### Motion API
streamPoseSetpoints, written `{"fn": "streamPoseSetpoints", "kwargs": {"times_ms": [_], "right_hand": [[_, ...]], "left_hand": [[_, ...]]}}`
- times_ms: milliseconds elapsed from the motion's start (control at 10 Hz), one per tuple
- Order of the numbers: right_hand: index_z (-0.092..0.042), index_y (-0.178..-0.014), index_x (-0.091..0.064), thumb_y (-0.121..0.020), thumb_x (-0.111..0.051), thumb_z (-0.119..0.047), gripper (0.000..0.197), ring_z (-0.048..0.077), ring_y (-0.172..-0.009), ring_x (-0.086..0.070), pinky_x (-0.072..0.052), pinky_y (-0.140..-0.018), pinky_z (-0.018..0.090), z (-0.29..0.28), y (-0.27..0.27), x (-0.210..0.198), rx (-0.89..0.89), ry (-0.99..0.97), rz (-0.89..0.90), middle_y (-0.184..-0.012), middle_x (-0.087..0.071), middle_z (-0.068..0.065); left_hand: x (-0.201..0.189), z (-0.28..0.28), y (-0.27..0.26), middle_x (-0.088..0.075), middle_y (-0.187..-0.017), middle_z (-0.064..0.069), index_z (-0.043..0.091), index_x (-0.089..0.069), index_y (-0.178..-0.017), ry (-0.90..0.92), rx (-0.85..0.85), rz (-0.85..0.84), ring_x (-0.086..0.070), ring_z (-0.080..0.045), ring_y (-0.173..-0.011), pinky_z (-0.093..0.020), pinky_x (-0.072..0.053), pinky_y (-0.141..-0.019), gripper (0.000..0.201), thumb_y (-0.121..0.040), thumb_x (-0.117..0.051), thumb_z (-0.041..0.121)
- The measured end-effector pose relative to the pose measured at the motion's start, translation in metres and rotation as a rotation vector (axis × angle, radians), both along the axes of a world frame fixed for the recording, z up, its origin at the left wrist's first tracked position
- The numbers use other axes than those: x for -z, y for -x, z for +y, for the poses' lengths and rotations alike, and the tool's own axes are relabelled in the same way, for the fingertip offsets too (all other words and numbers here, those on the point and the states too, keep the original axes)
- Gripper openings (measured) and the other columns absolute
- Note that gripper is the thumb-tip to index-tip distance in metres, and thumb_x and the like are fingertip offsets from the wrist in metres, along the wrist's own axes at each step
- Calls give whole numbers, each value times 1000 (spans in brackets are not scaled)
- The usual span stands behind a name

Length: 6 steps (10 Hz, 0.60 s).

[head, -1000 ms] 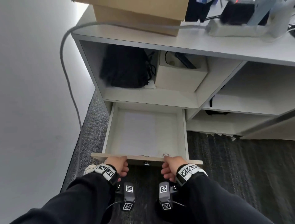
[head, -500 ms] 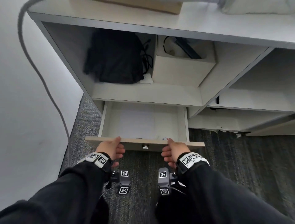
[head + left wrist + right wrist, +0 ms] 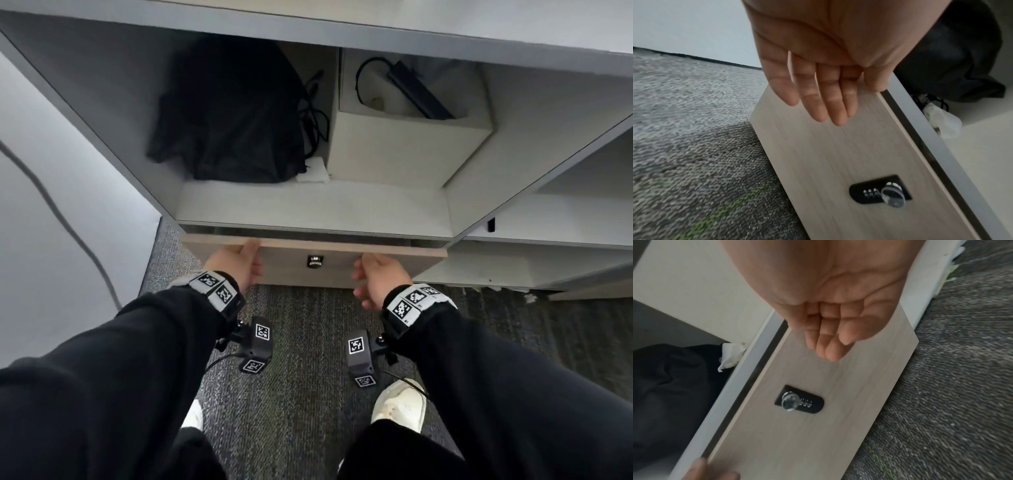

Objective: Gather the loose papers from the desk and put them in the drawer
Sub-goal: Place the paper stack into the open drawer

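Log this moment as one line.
light wooden drawer front: nearly shut | left hand: open, pressing it | right hand: open at it | papers: unseen

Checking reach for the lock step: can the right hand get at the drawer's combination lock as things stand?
Probably yes. The right hand lies open against the drawer front, beside the lock, with nothing between them.

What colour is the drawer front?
Light wood grain, seen best in the left wrist view: drawer front.

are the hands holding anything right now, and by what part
Nothing is gripped: left hand and right hand lie open-fingered against the drawer front.
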State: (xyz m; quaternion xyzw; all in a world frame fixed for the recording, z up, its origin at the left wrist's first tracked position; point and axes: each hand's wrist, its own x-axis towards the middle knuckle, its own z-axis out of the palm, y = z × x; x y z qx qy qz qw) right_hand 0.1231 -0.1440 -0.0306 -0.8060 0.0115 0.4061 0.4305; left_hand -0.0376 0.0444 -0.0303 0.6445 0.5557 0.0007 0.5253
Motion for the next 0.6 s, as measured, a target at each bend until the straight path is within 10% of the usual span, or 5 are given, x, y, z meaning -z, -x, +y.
{"fn": "streamPoseSetpoints", "kwargs": {"times_ms": [200,600], "right_hand": [[-23,-112,-53,-99,-40,-14,21,17,-55,-56,-42,-38,19,18,-17,-6,-31,14,-25,-95,-63,-3],[-17,-105,-64,-99,-48,-27,19,14,-53,-57,-40,-40,23,-22,-2,-65,-151,-6,-126,-83,-70,1]], "left_hand": [[10,13,-22,-72,-86,-3,18,-61,-108,-5,77,8,-74,-25,-81,-44,-58,-72,45,-72,-58,45],[-36,-22,-1,-68,-98,-8,18,-58,-117,-65,202,-26,-71,-31,-89,-27,-46,-56,27,-90,-55,17]]}}
